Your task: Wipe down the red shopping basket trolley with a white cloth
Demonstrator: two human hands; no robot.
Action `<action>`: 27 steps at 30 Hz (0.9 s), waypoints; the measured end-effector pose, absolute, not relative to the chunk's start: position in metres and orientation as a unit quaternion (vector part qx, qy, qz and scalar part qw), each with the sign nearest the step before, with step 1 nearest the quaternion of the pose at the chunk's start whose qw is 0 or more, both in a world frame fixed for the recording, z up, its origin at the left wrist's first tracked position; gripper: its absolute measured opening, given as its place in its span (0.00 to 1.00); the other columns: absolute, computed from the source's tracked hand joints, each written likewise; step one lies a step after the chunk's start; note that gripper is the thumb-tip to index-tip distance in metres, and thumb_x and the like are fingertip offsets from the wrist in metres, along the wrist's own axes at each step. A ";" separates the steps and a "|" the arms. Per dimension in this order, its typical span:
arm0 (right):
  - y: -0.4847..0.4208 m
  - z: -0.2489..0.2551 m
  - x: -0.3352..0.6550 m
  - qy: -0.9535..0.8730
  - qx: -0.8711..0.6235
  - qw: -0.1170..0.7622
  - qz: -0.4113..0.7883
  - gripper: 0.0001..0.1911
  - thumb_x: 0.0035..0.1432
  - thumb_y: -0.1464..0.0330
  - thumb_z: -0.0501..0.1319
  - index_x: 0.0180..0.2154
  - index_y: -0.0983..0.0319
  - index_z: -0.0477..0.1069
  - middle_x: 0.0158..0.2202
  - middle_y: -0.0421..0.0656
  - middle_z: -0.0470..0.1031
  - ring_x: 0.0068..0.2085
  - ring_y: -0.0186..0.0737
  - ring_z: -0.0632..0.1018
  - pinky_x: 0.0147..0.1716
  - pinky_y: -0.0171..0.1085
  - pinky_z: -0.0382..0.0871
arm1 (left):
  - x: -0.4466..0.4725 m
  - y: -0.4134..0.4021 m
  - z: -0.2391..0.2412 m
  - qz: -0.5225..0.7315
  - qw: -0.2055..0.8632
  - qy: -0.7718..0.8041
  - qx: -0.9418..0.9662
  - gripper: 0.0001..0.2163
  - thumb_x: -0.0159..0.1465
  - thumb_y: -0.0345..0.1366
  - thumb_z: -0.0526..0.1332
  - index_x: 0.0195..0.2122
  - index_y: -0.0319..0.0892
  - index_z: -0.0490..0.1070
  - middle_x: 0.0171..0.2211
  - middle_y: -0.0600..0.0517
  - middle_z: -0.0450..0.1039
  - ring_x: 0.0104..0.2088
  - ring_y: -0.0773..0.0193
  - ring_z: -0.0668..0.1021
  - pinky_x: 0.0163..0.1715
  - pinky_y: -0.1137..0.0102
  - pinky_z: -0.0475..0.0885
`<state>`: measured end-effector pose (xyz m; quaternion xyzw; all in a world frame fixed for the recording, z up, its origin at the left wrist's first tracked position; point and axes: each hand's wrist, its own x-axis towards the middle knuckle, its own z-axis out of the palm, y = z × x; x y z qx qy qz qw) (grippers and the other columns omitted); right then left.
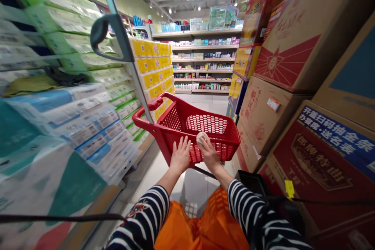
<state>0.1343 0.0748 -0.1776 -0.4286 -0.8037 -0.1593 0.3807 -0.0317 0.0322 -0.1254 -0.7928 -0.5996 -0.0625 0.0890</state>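
Observation:
A red plastic shopping basket cart [164, 136] with perforated sides stands in front of me, its grey pull handle [125, 43] rising at the left. My left hand [180, 155] lies on the near side of the cart, fingers stretched out and nothing in it. A crumpled whitish cloth [201, 138] is in my right hand [210, 154], whose fingers press it to the cart's near upper rim. The cart's inner floor is mostly hidden by its near wall.
Stacked cartons [249, 113] rise close on the right. Wrapped paper packs [99, 136] are piled on the left, with yellow packs [155, 64] behind the cart. Shelves of small goods [205, 47] stand at the aisle's far end. A dark cord [58, 217] crosses the lower left.

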 end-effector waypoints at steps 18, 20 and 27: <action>0.073 -0.162 0.090 -0.832 -0.373 0.388 -0.136 0.24 0.59 0.80 0.47 0.55 0.62 0.65 0.60 0.45 0.60 0.64 0.42 0.52 0.60 0.45 0.58 | -0.082 0.024 -0.118 -0.076 0.105 -0.649 -0.750 0.30 0.58 0.29 0.49 0.63 0.36 0.49 0.66 0.45 0.39 0.65 0.54 0.46 0.61 0.51 0.46; 0.067 -0.193 0.094 -0.855 -0.359 0.350 -0.131 0.23 0.58 0.80 0.48 0.53 0.62 0.66 0.58 0.45 0.63 0.63 0.41 0.56 0.58 0.44 0.61 | -0.084 0.018 -0.126 -0.064 0.092 -0.643 -0.758 0.29 0.58 0.29 0.48 0.63 0.36 0.50 0.65 0.46 0.40 0.65 0.54 0.46 0.61 0.52 0.47; 0.059 -0.190 0.068 -0.873 -0.320 0.355 -0.099 0.23 0.58 0.80 0.48 0.51 0.59 0.69 0.56 0.44 0.65 0.62 0.40 0.59 0.56 0.42 0.64 | -0.109 0.012 -0.129 -0.082 0.097 -0.668 -0.734 0.30 0.57 0.28 0.49 0.63 0.35 0.48 0.65 0.45 0.40 0.64 0.53 0.47 0.60 0.51 0.49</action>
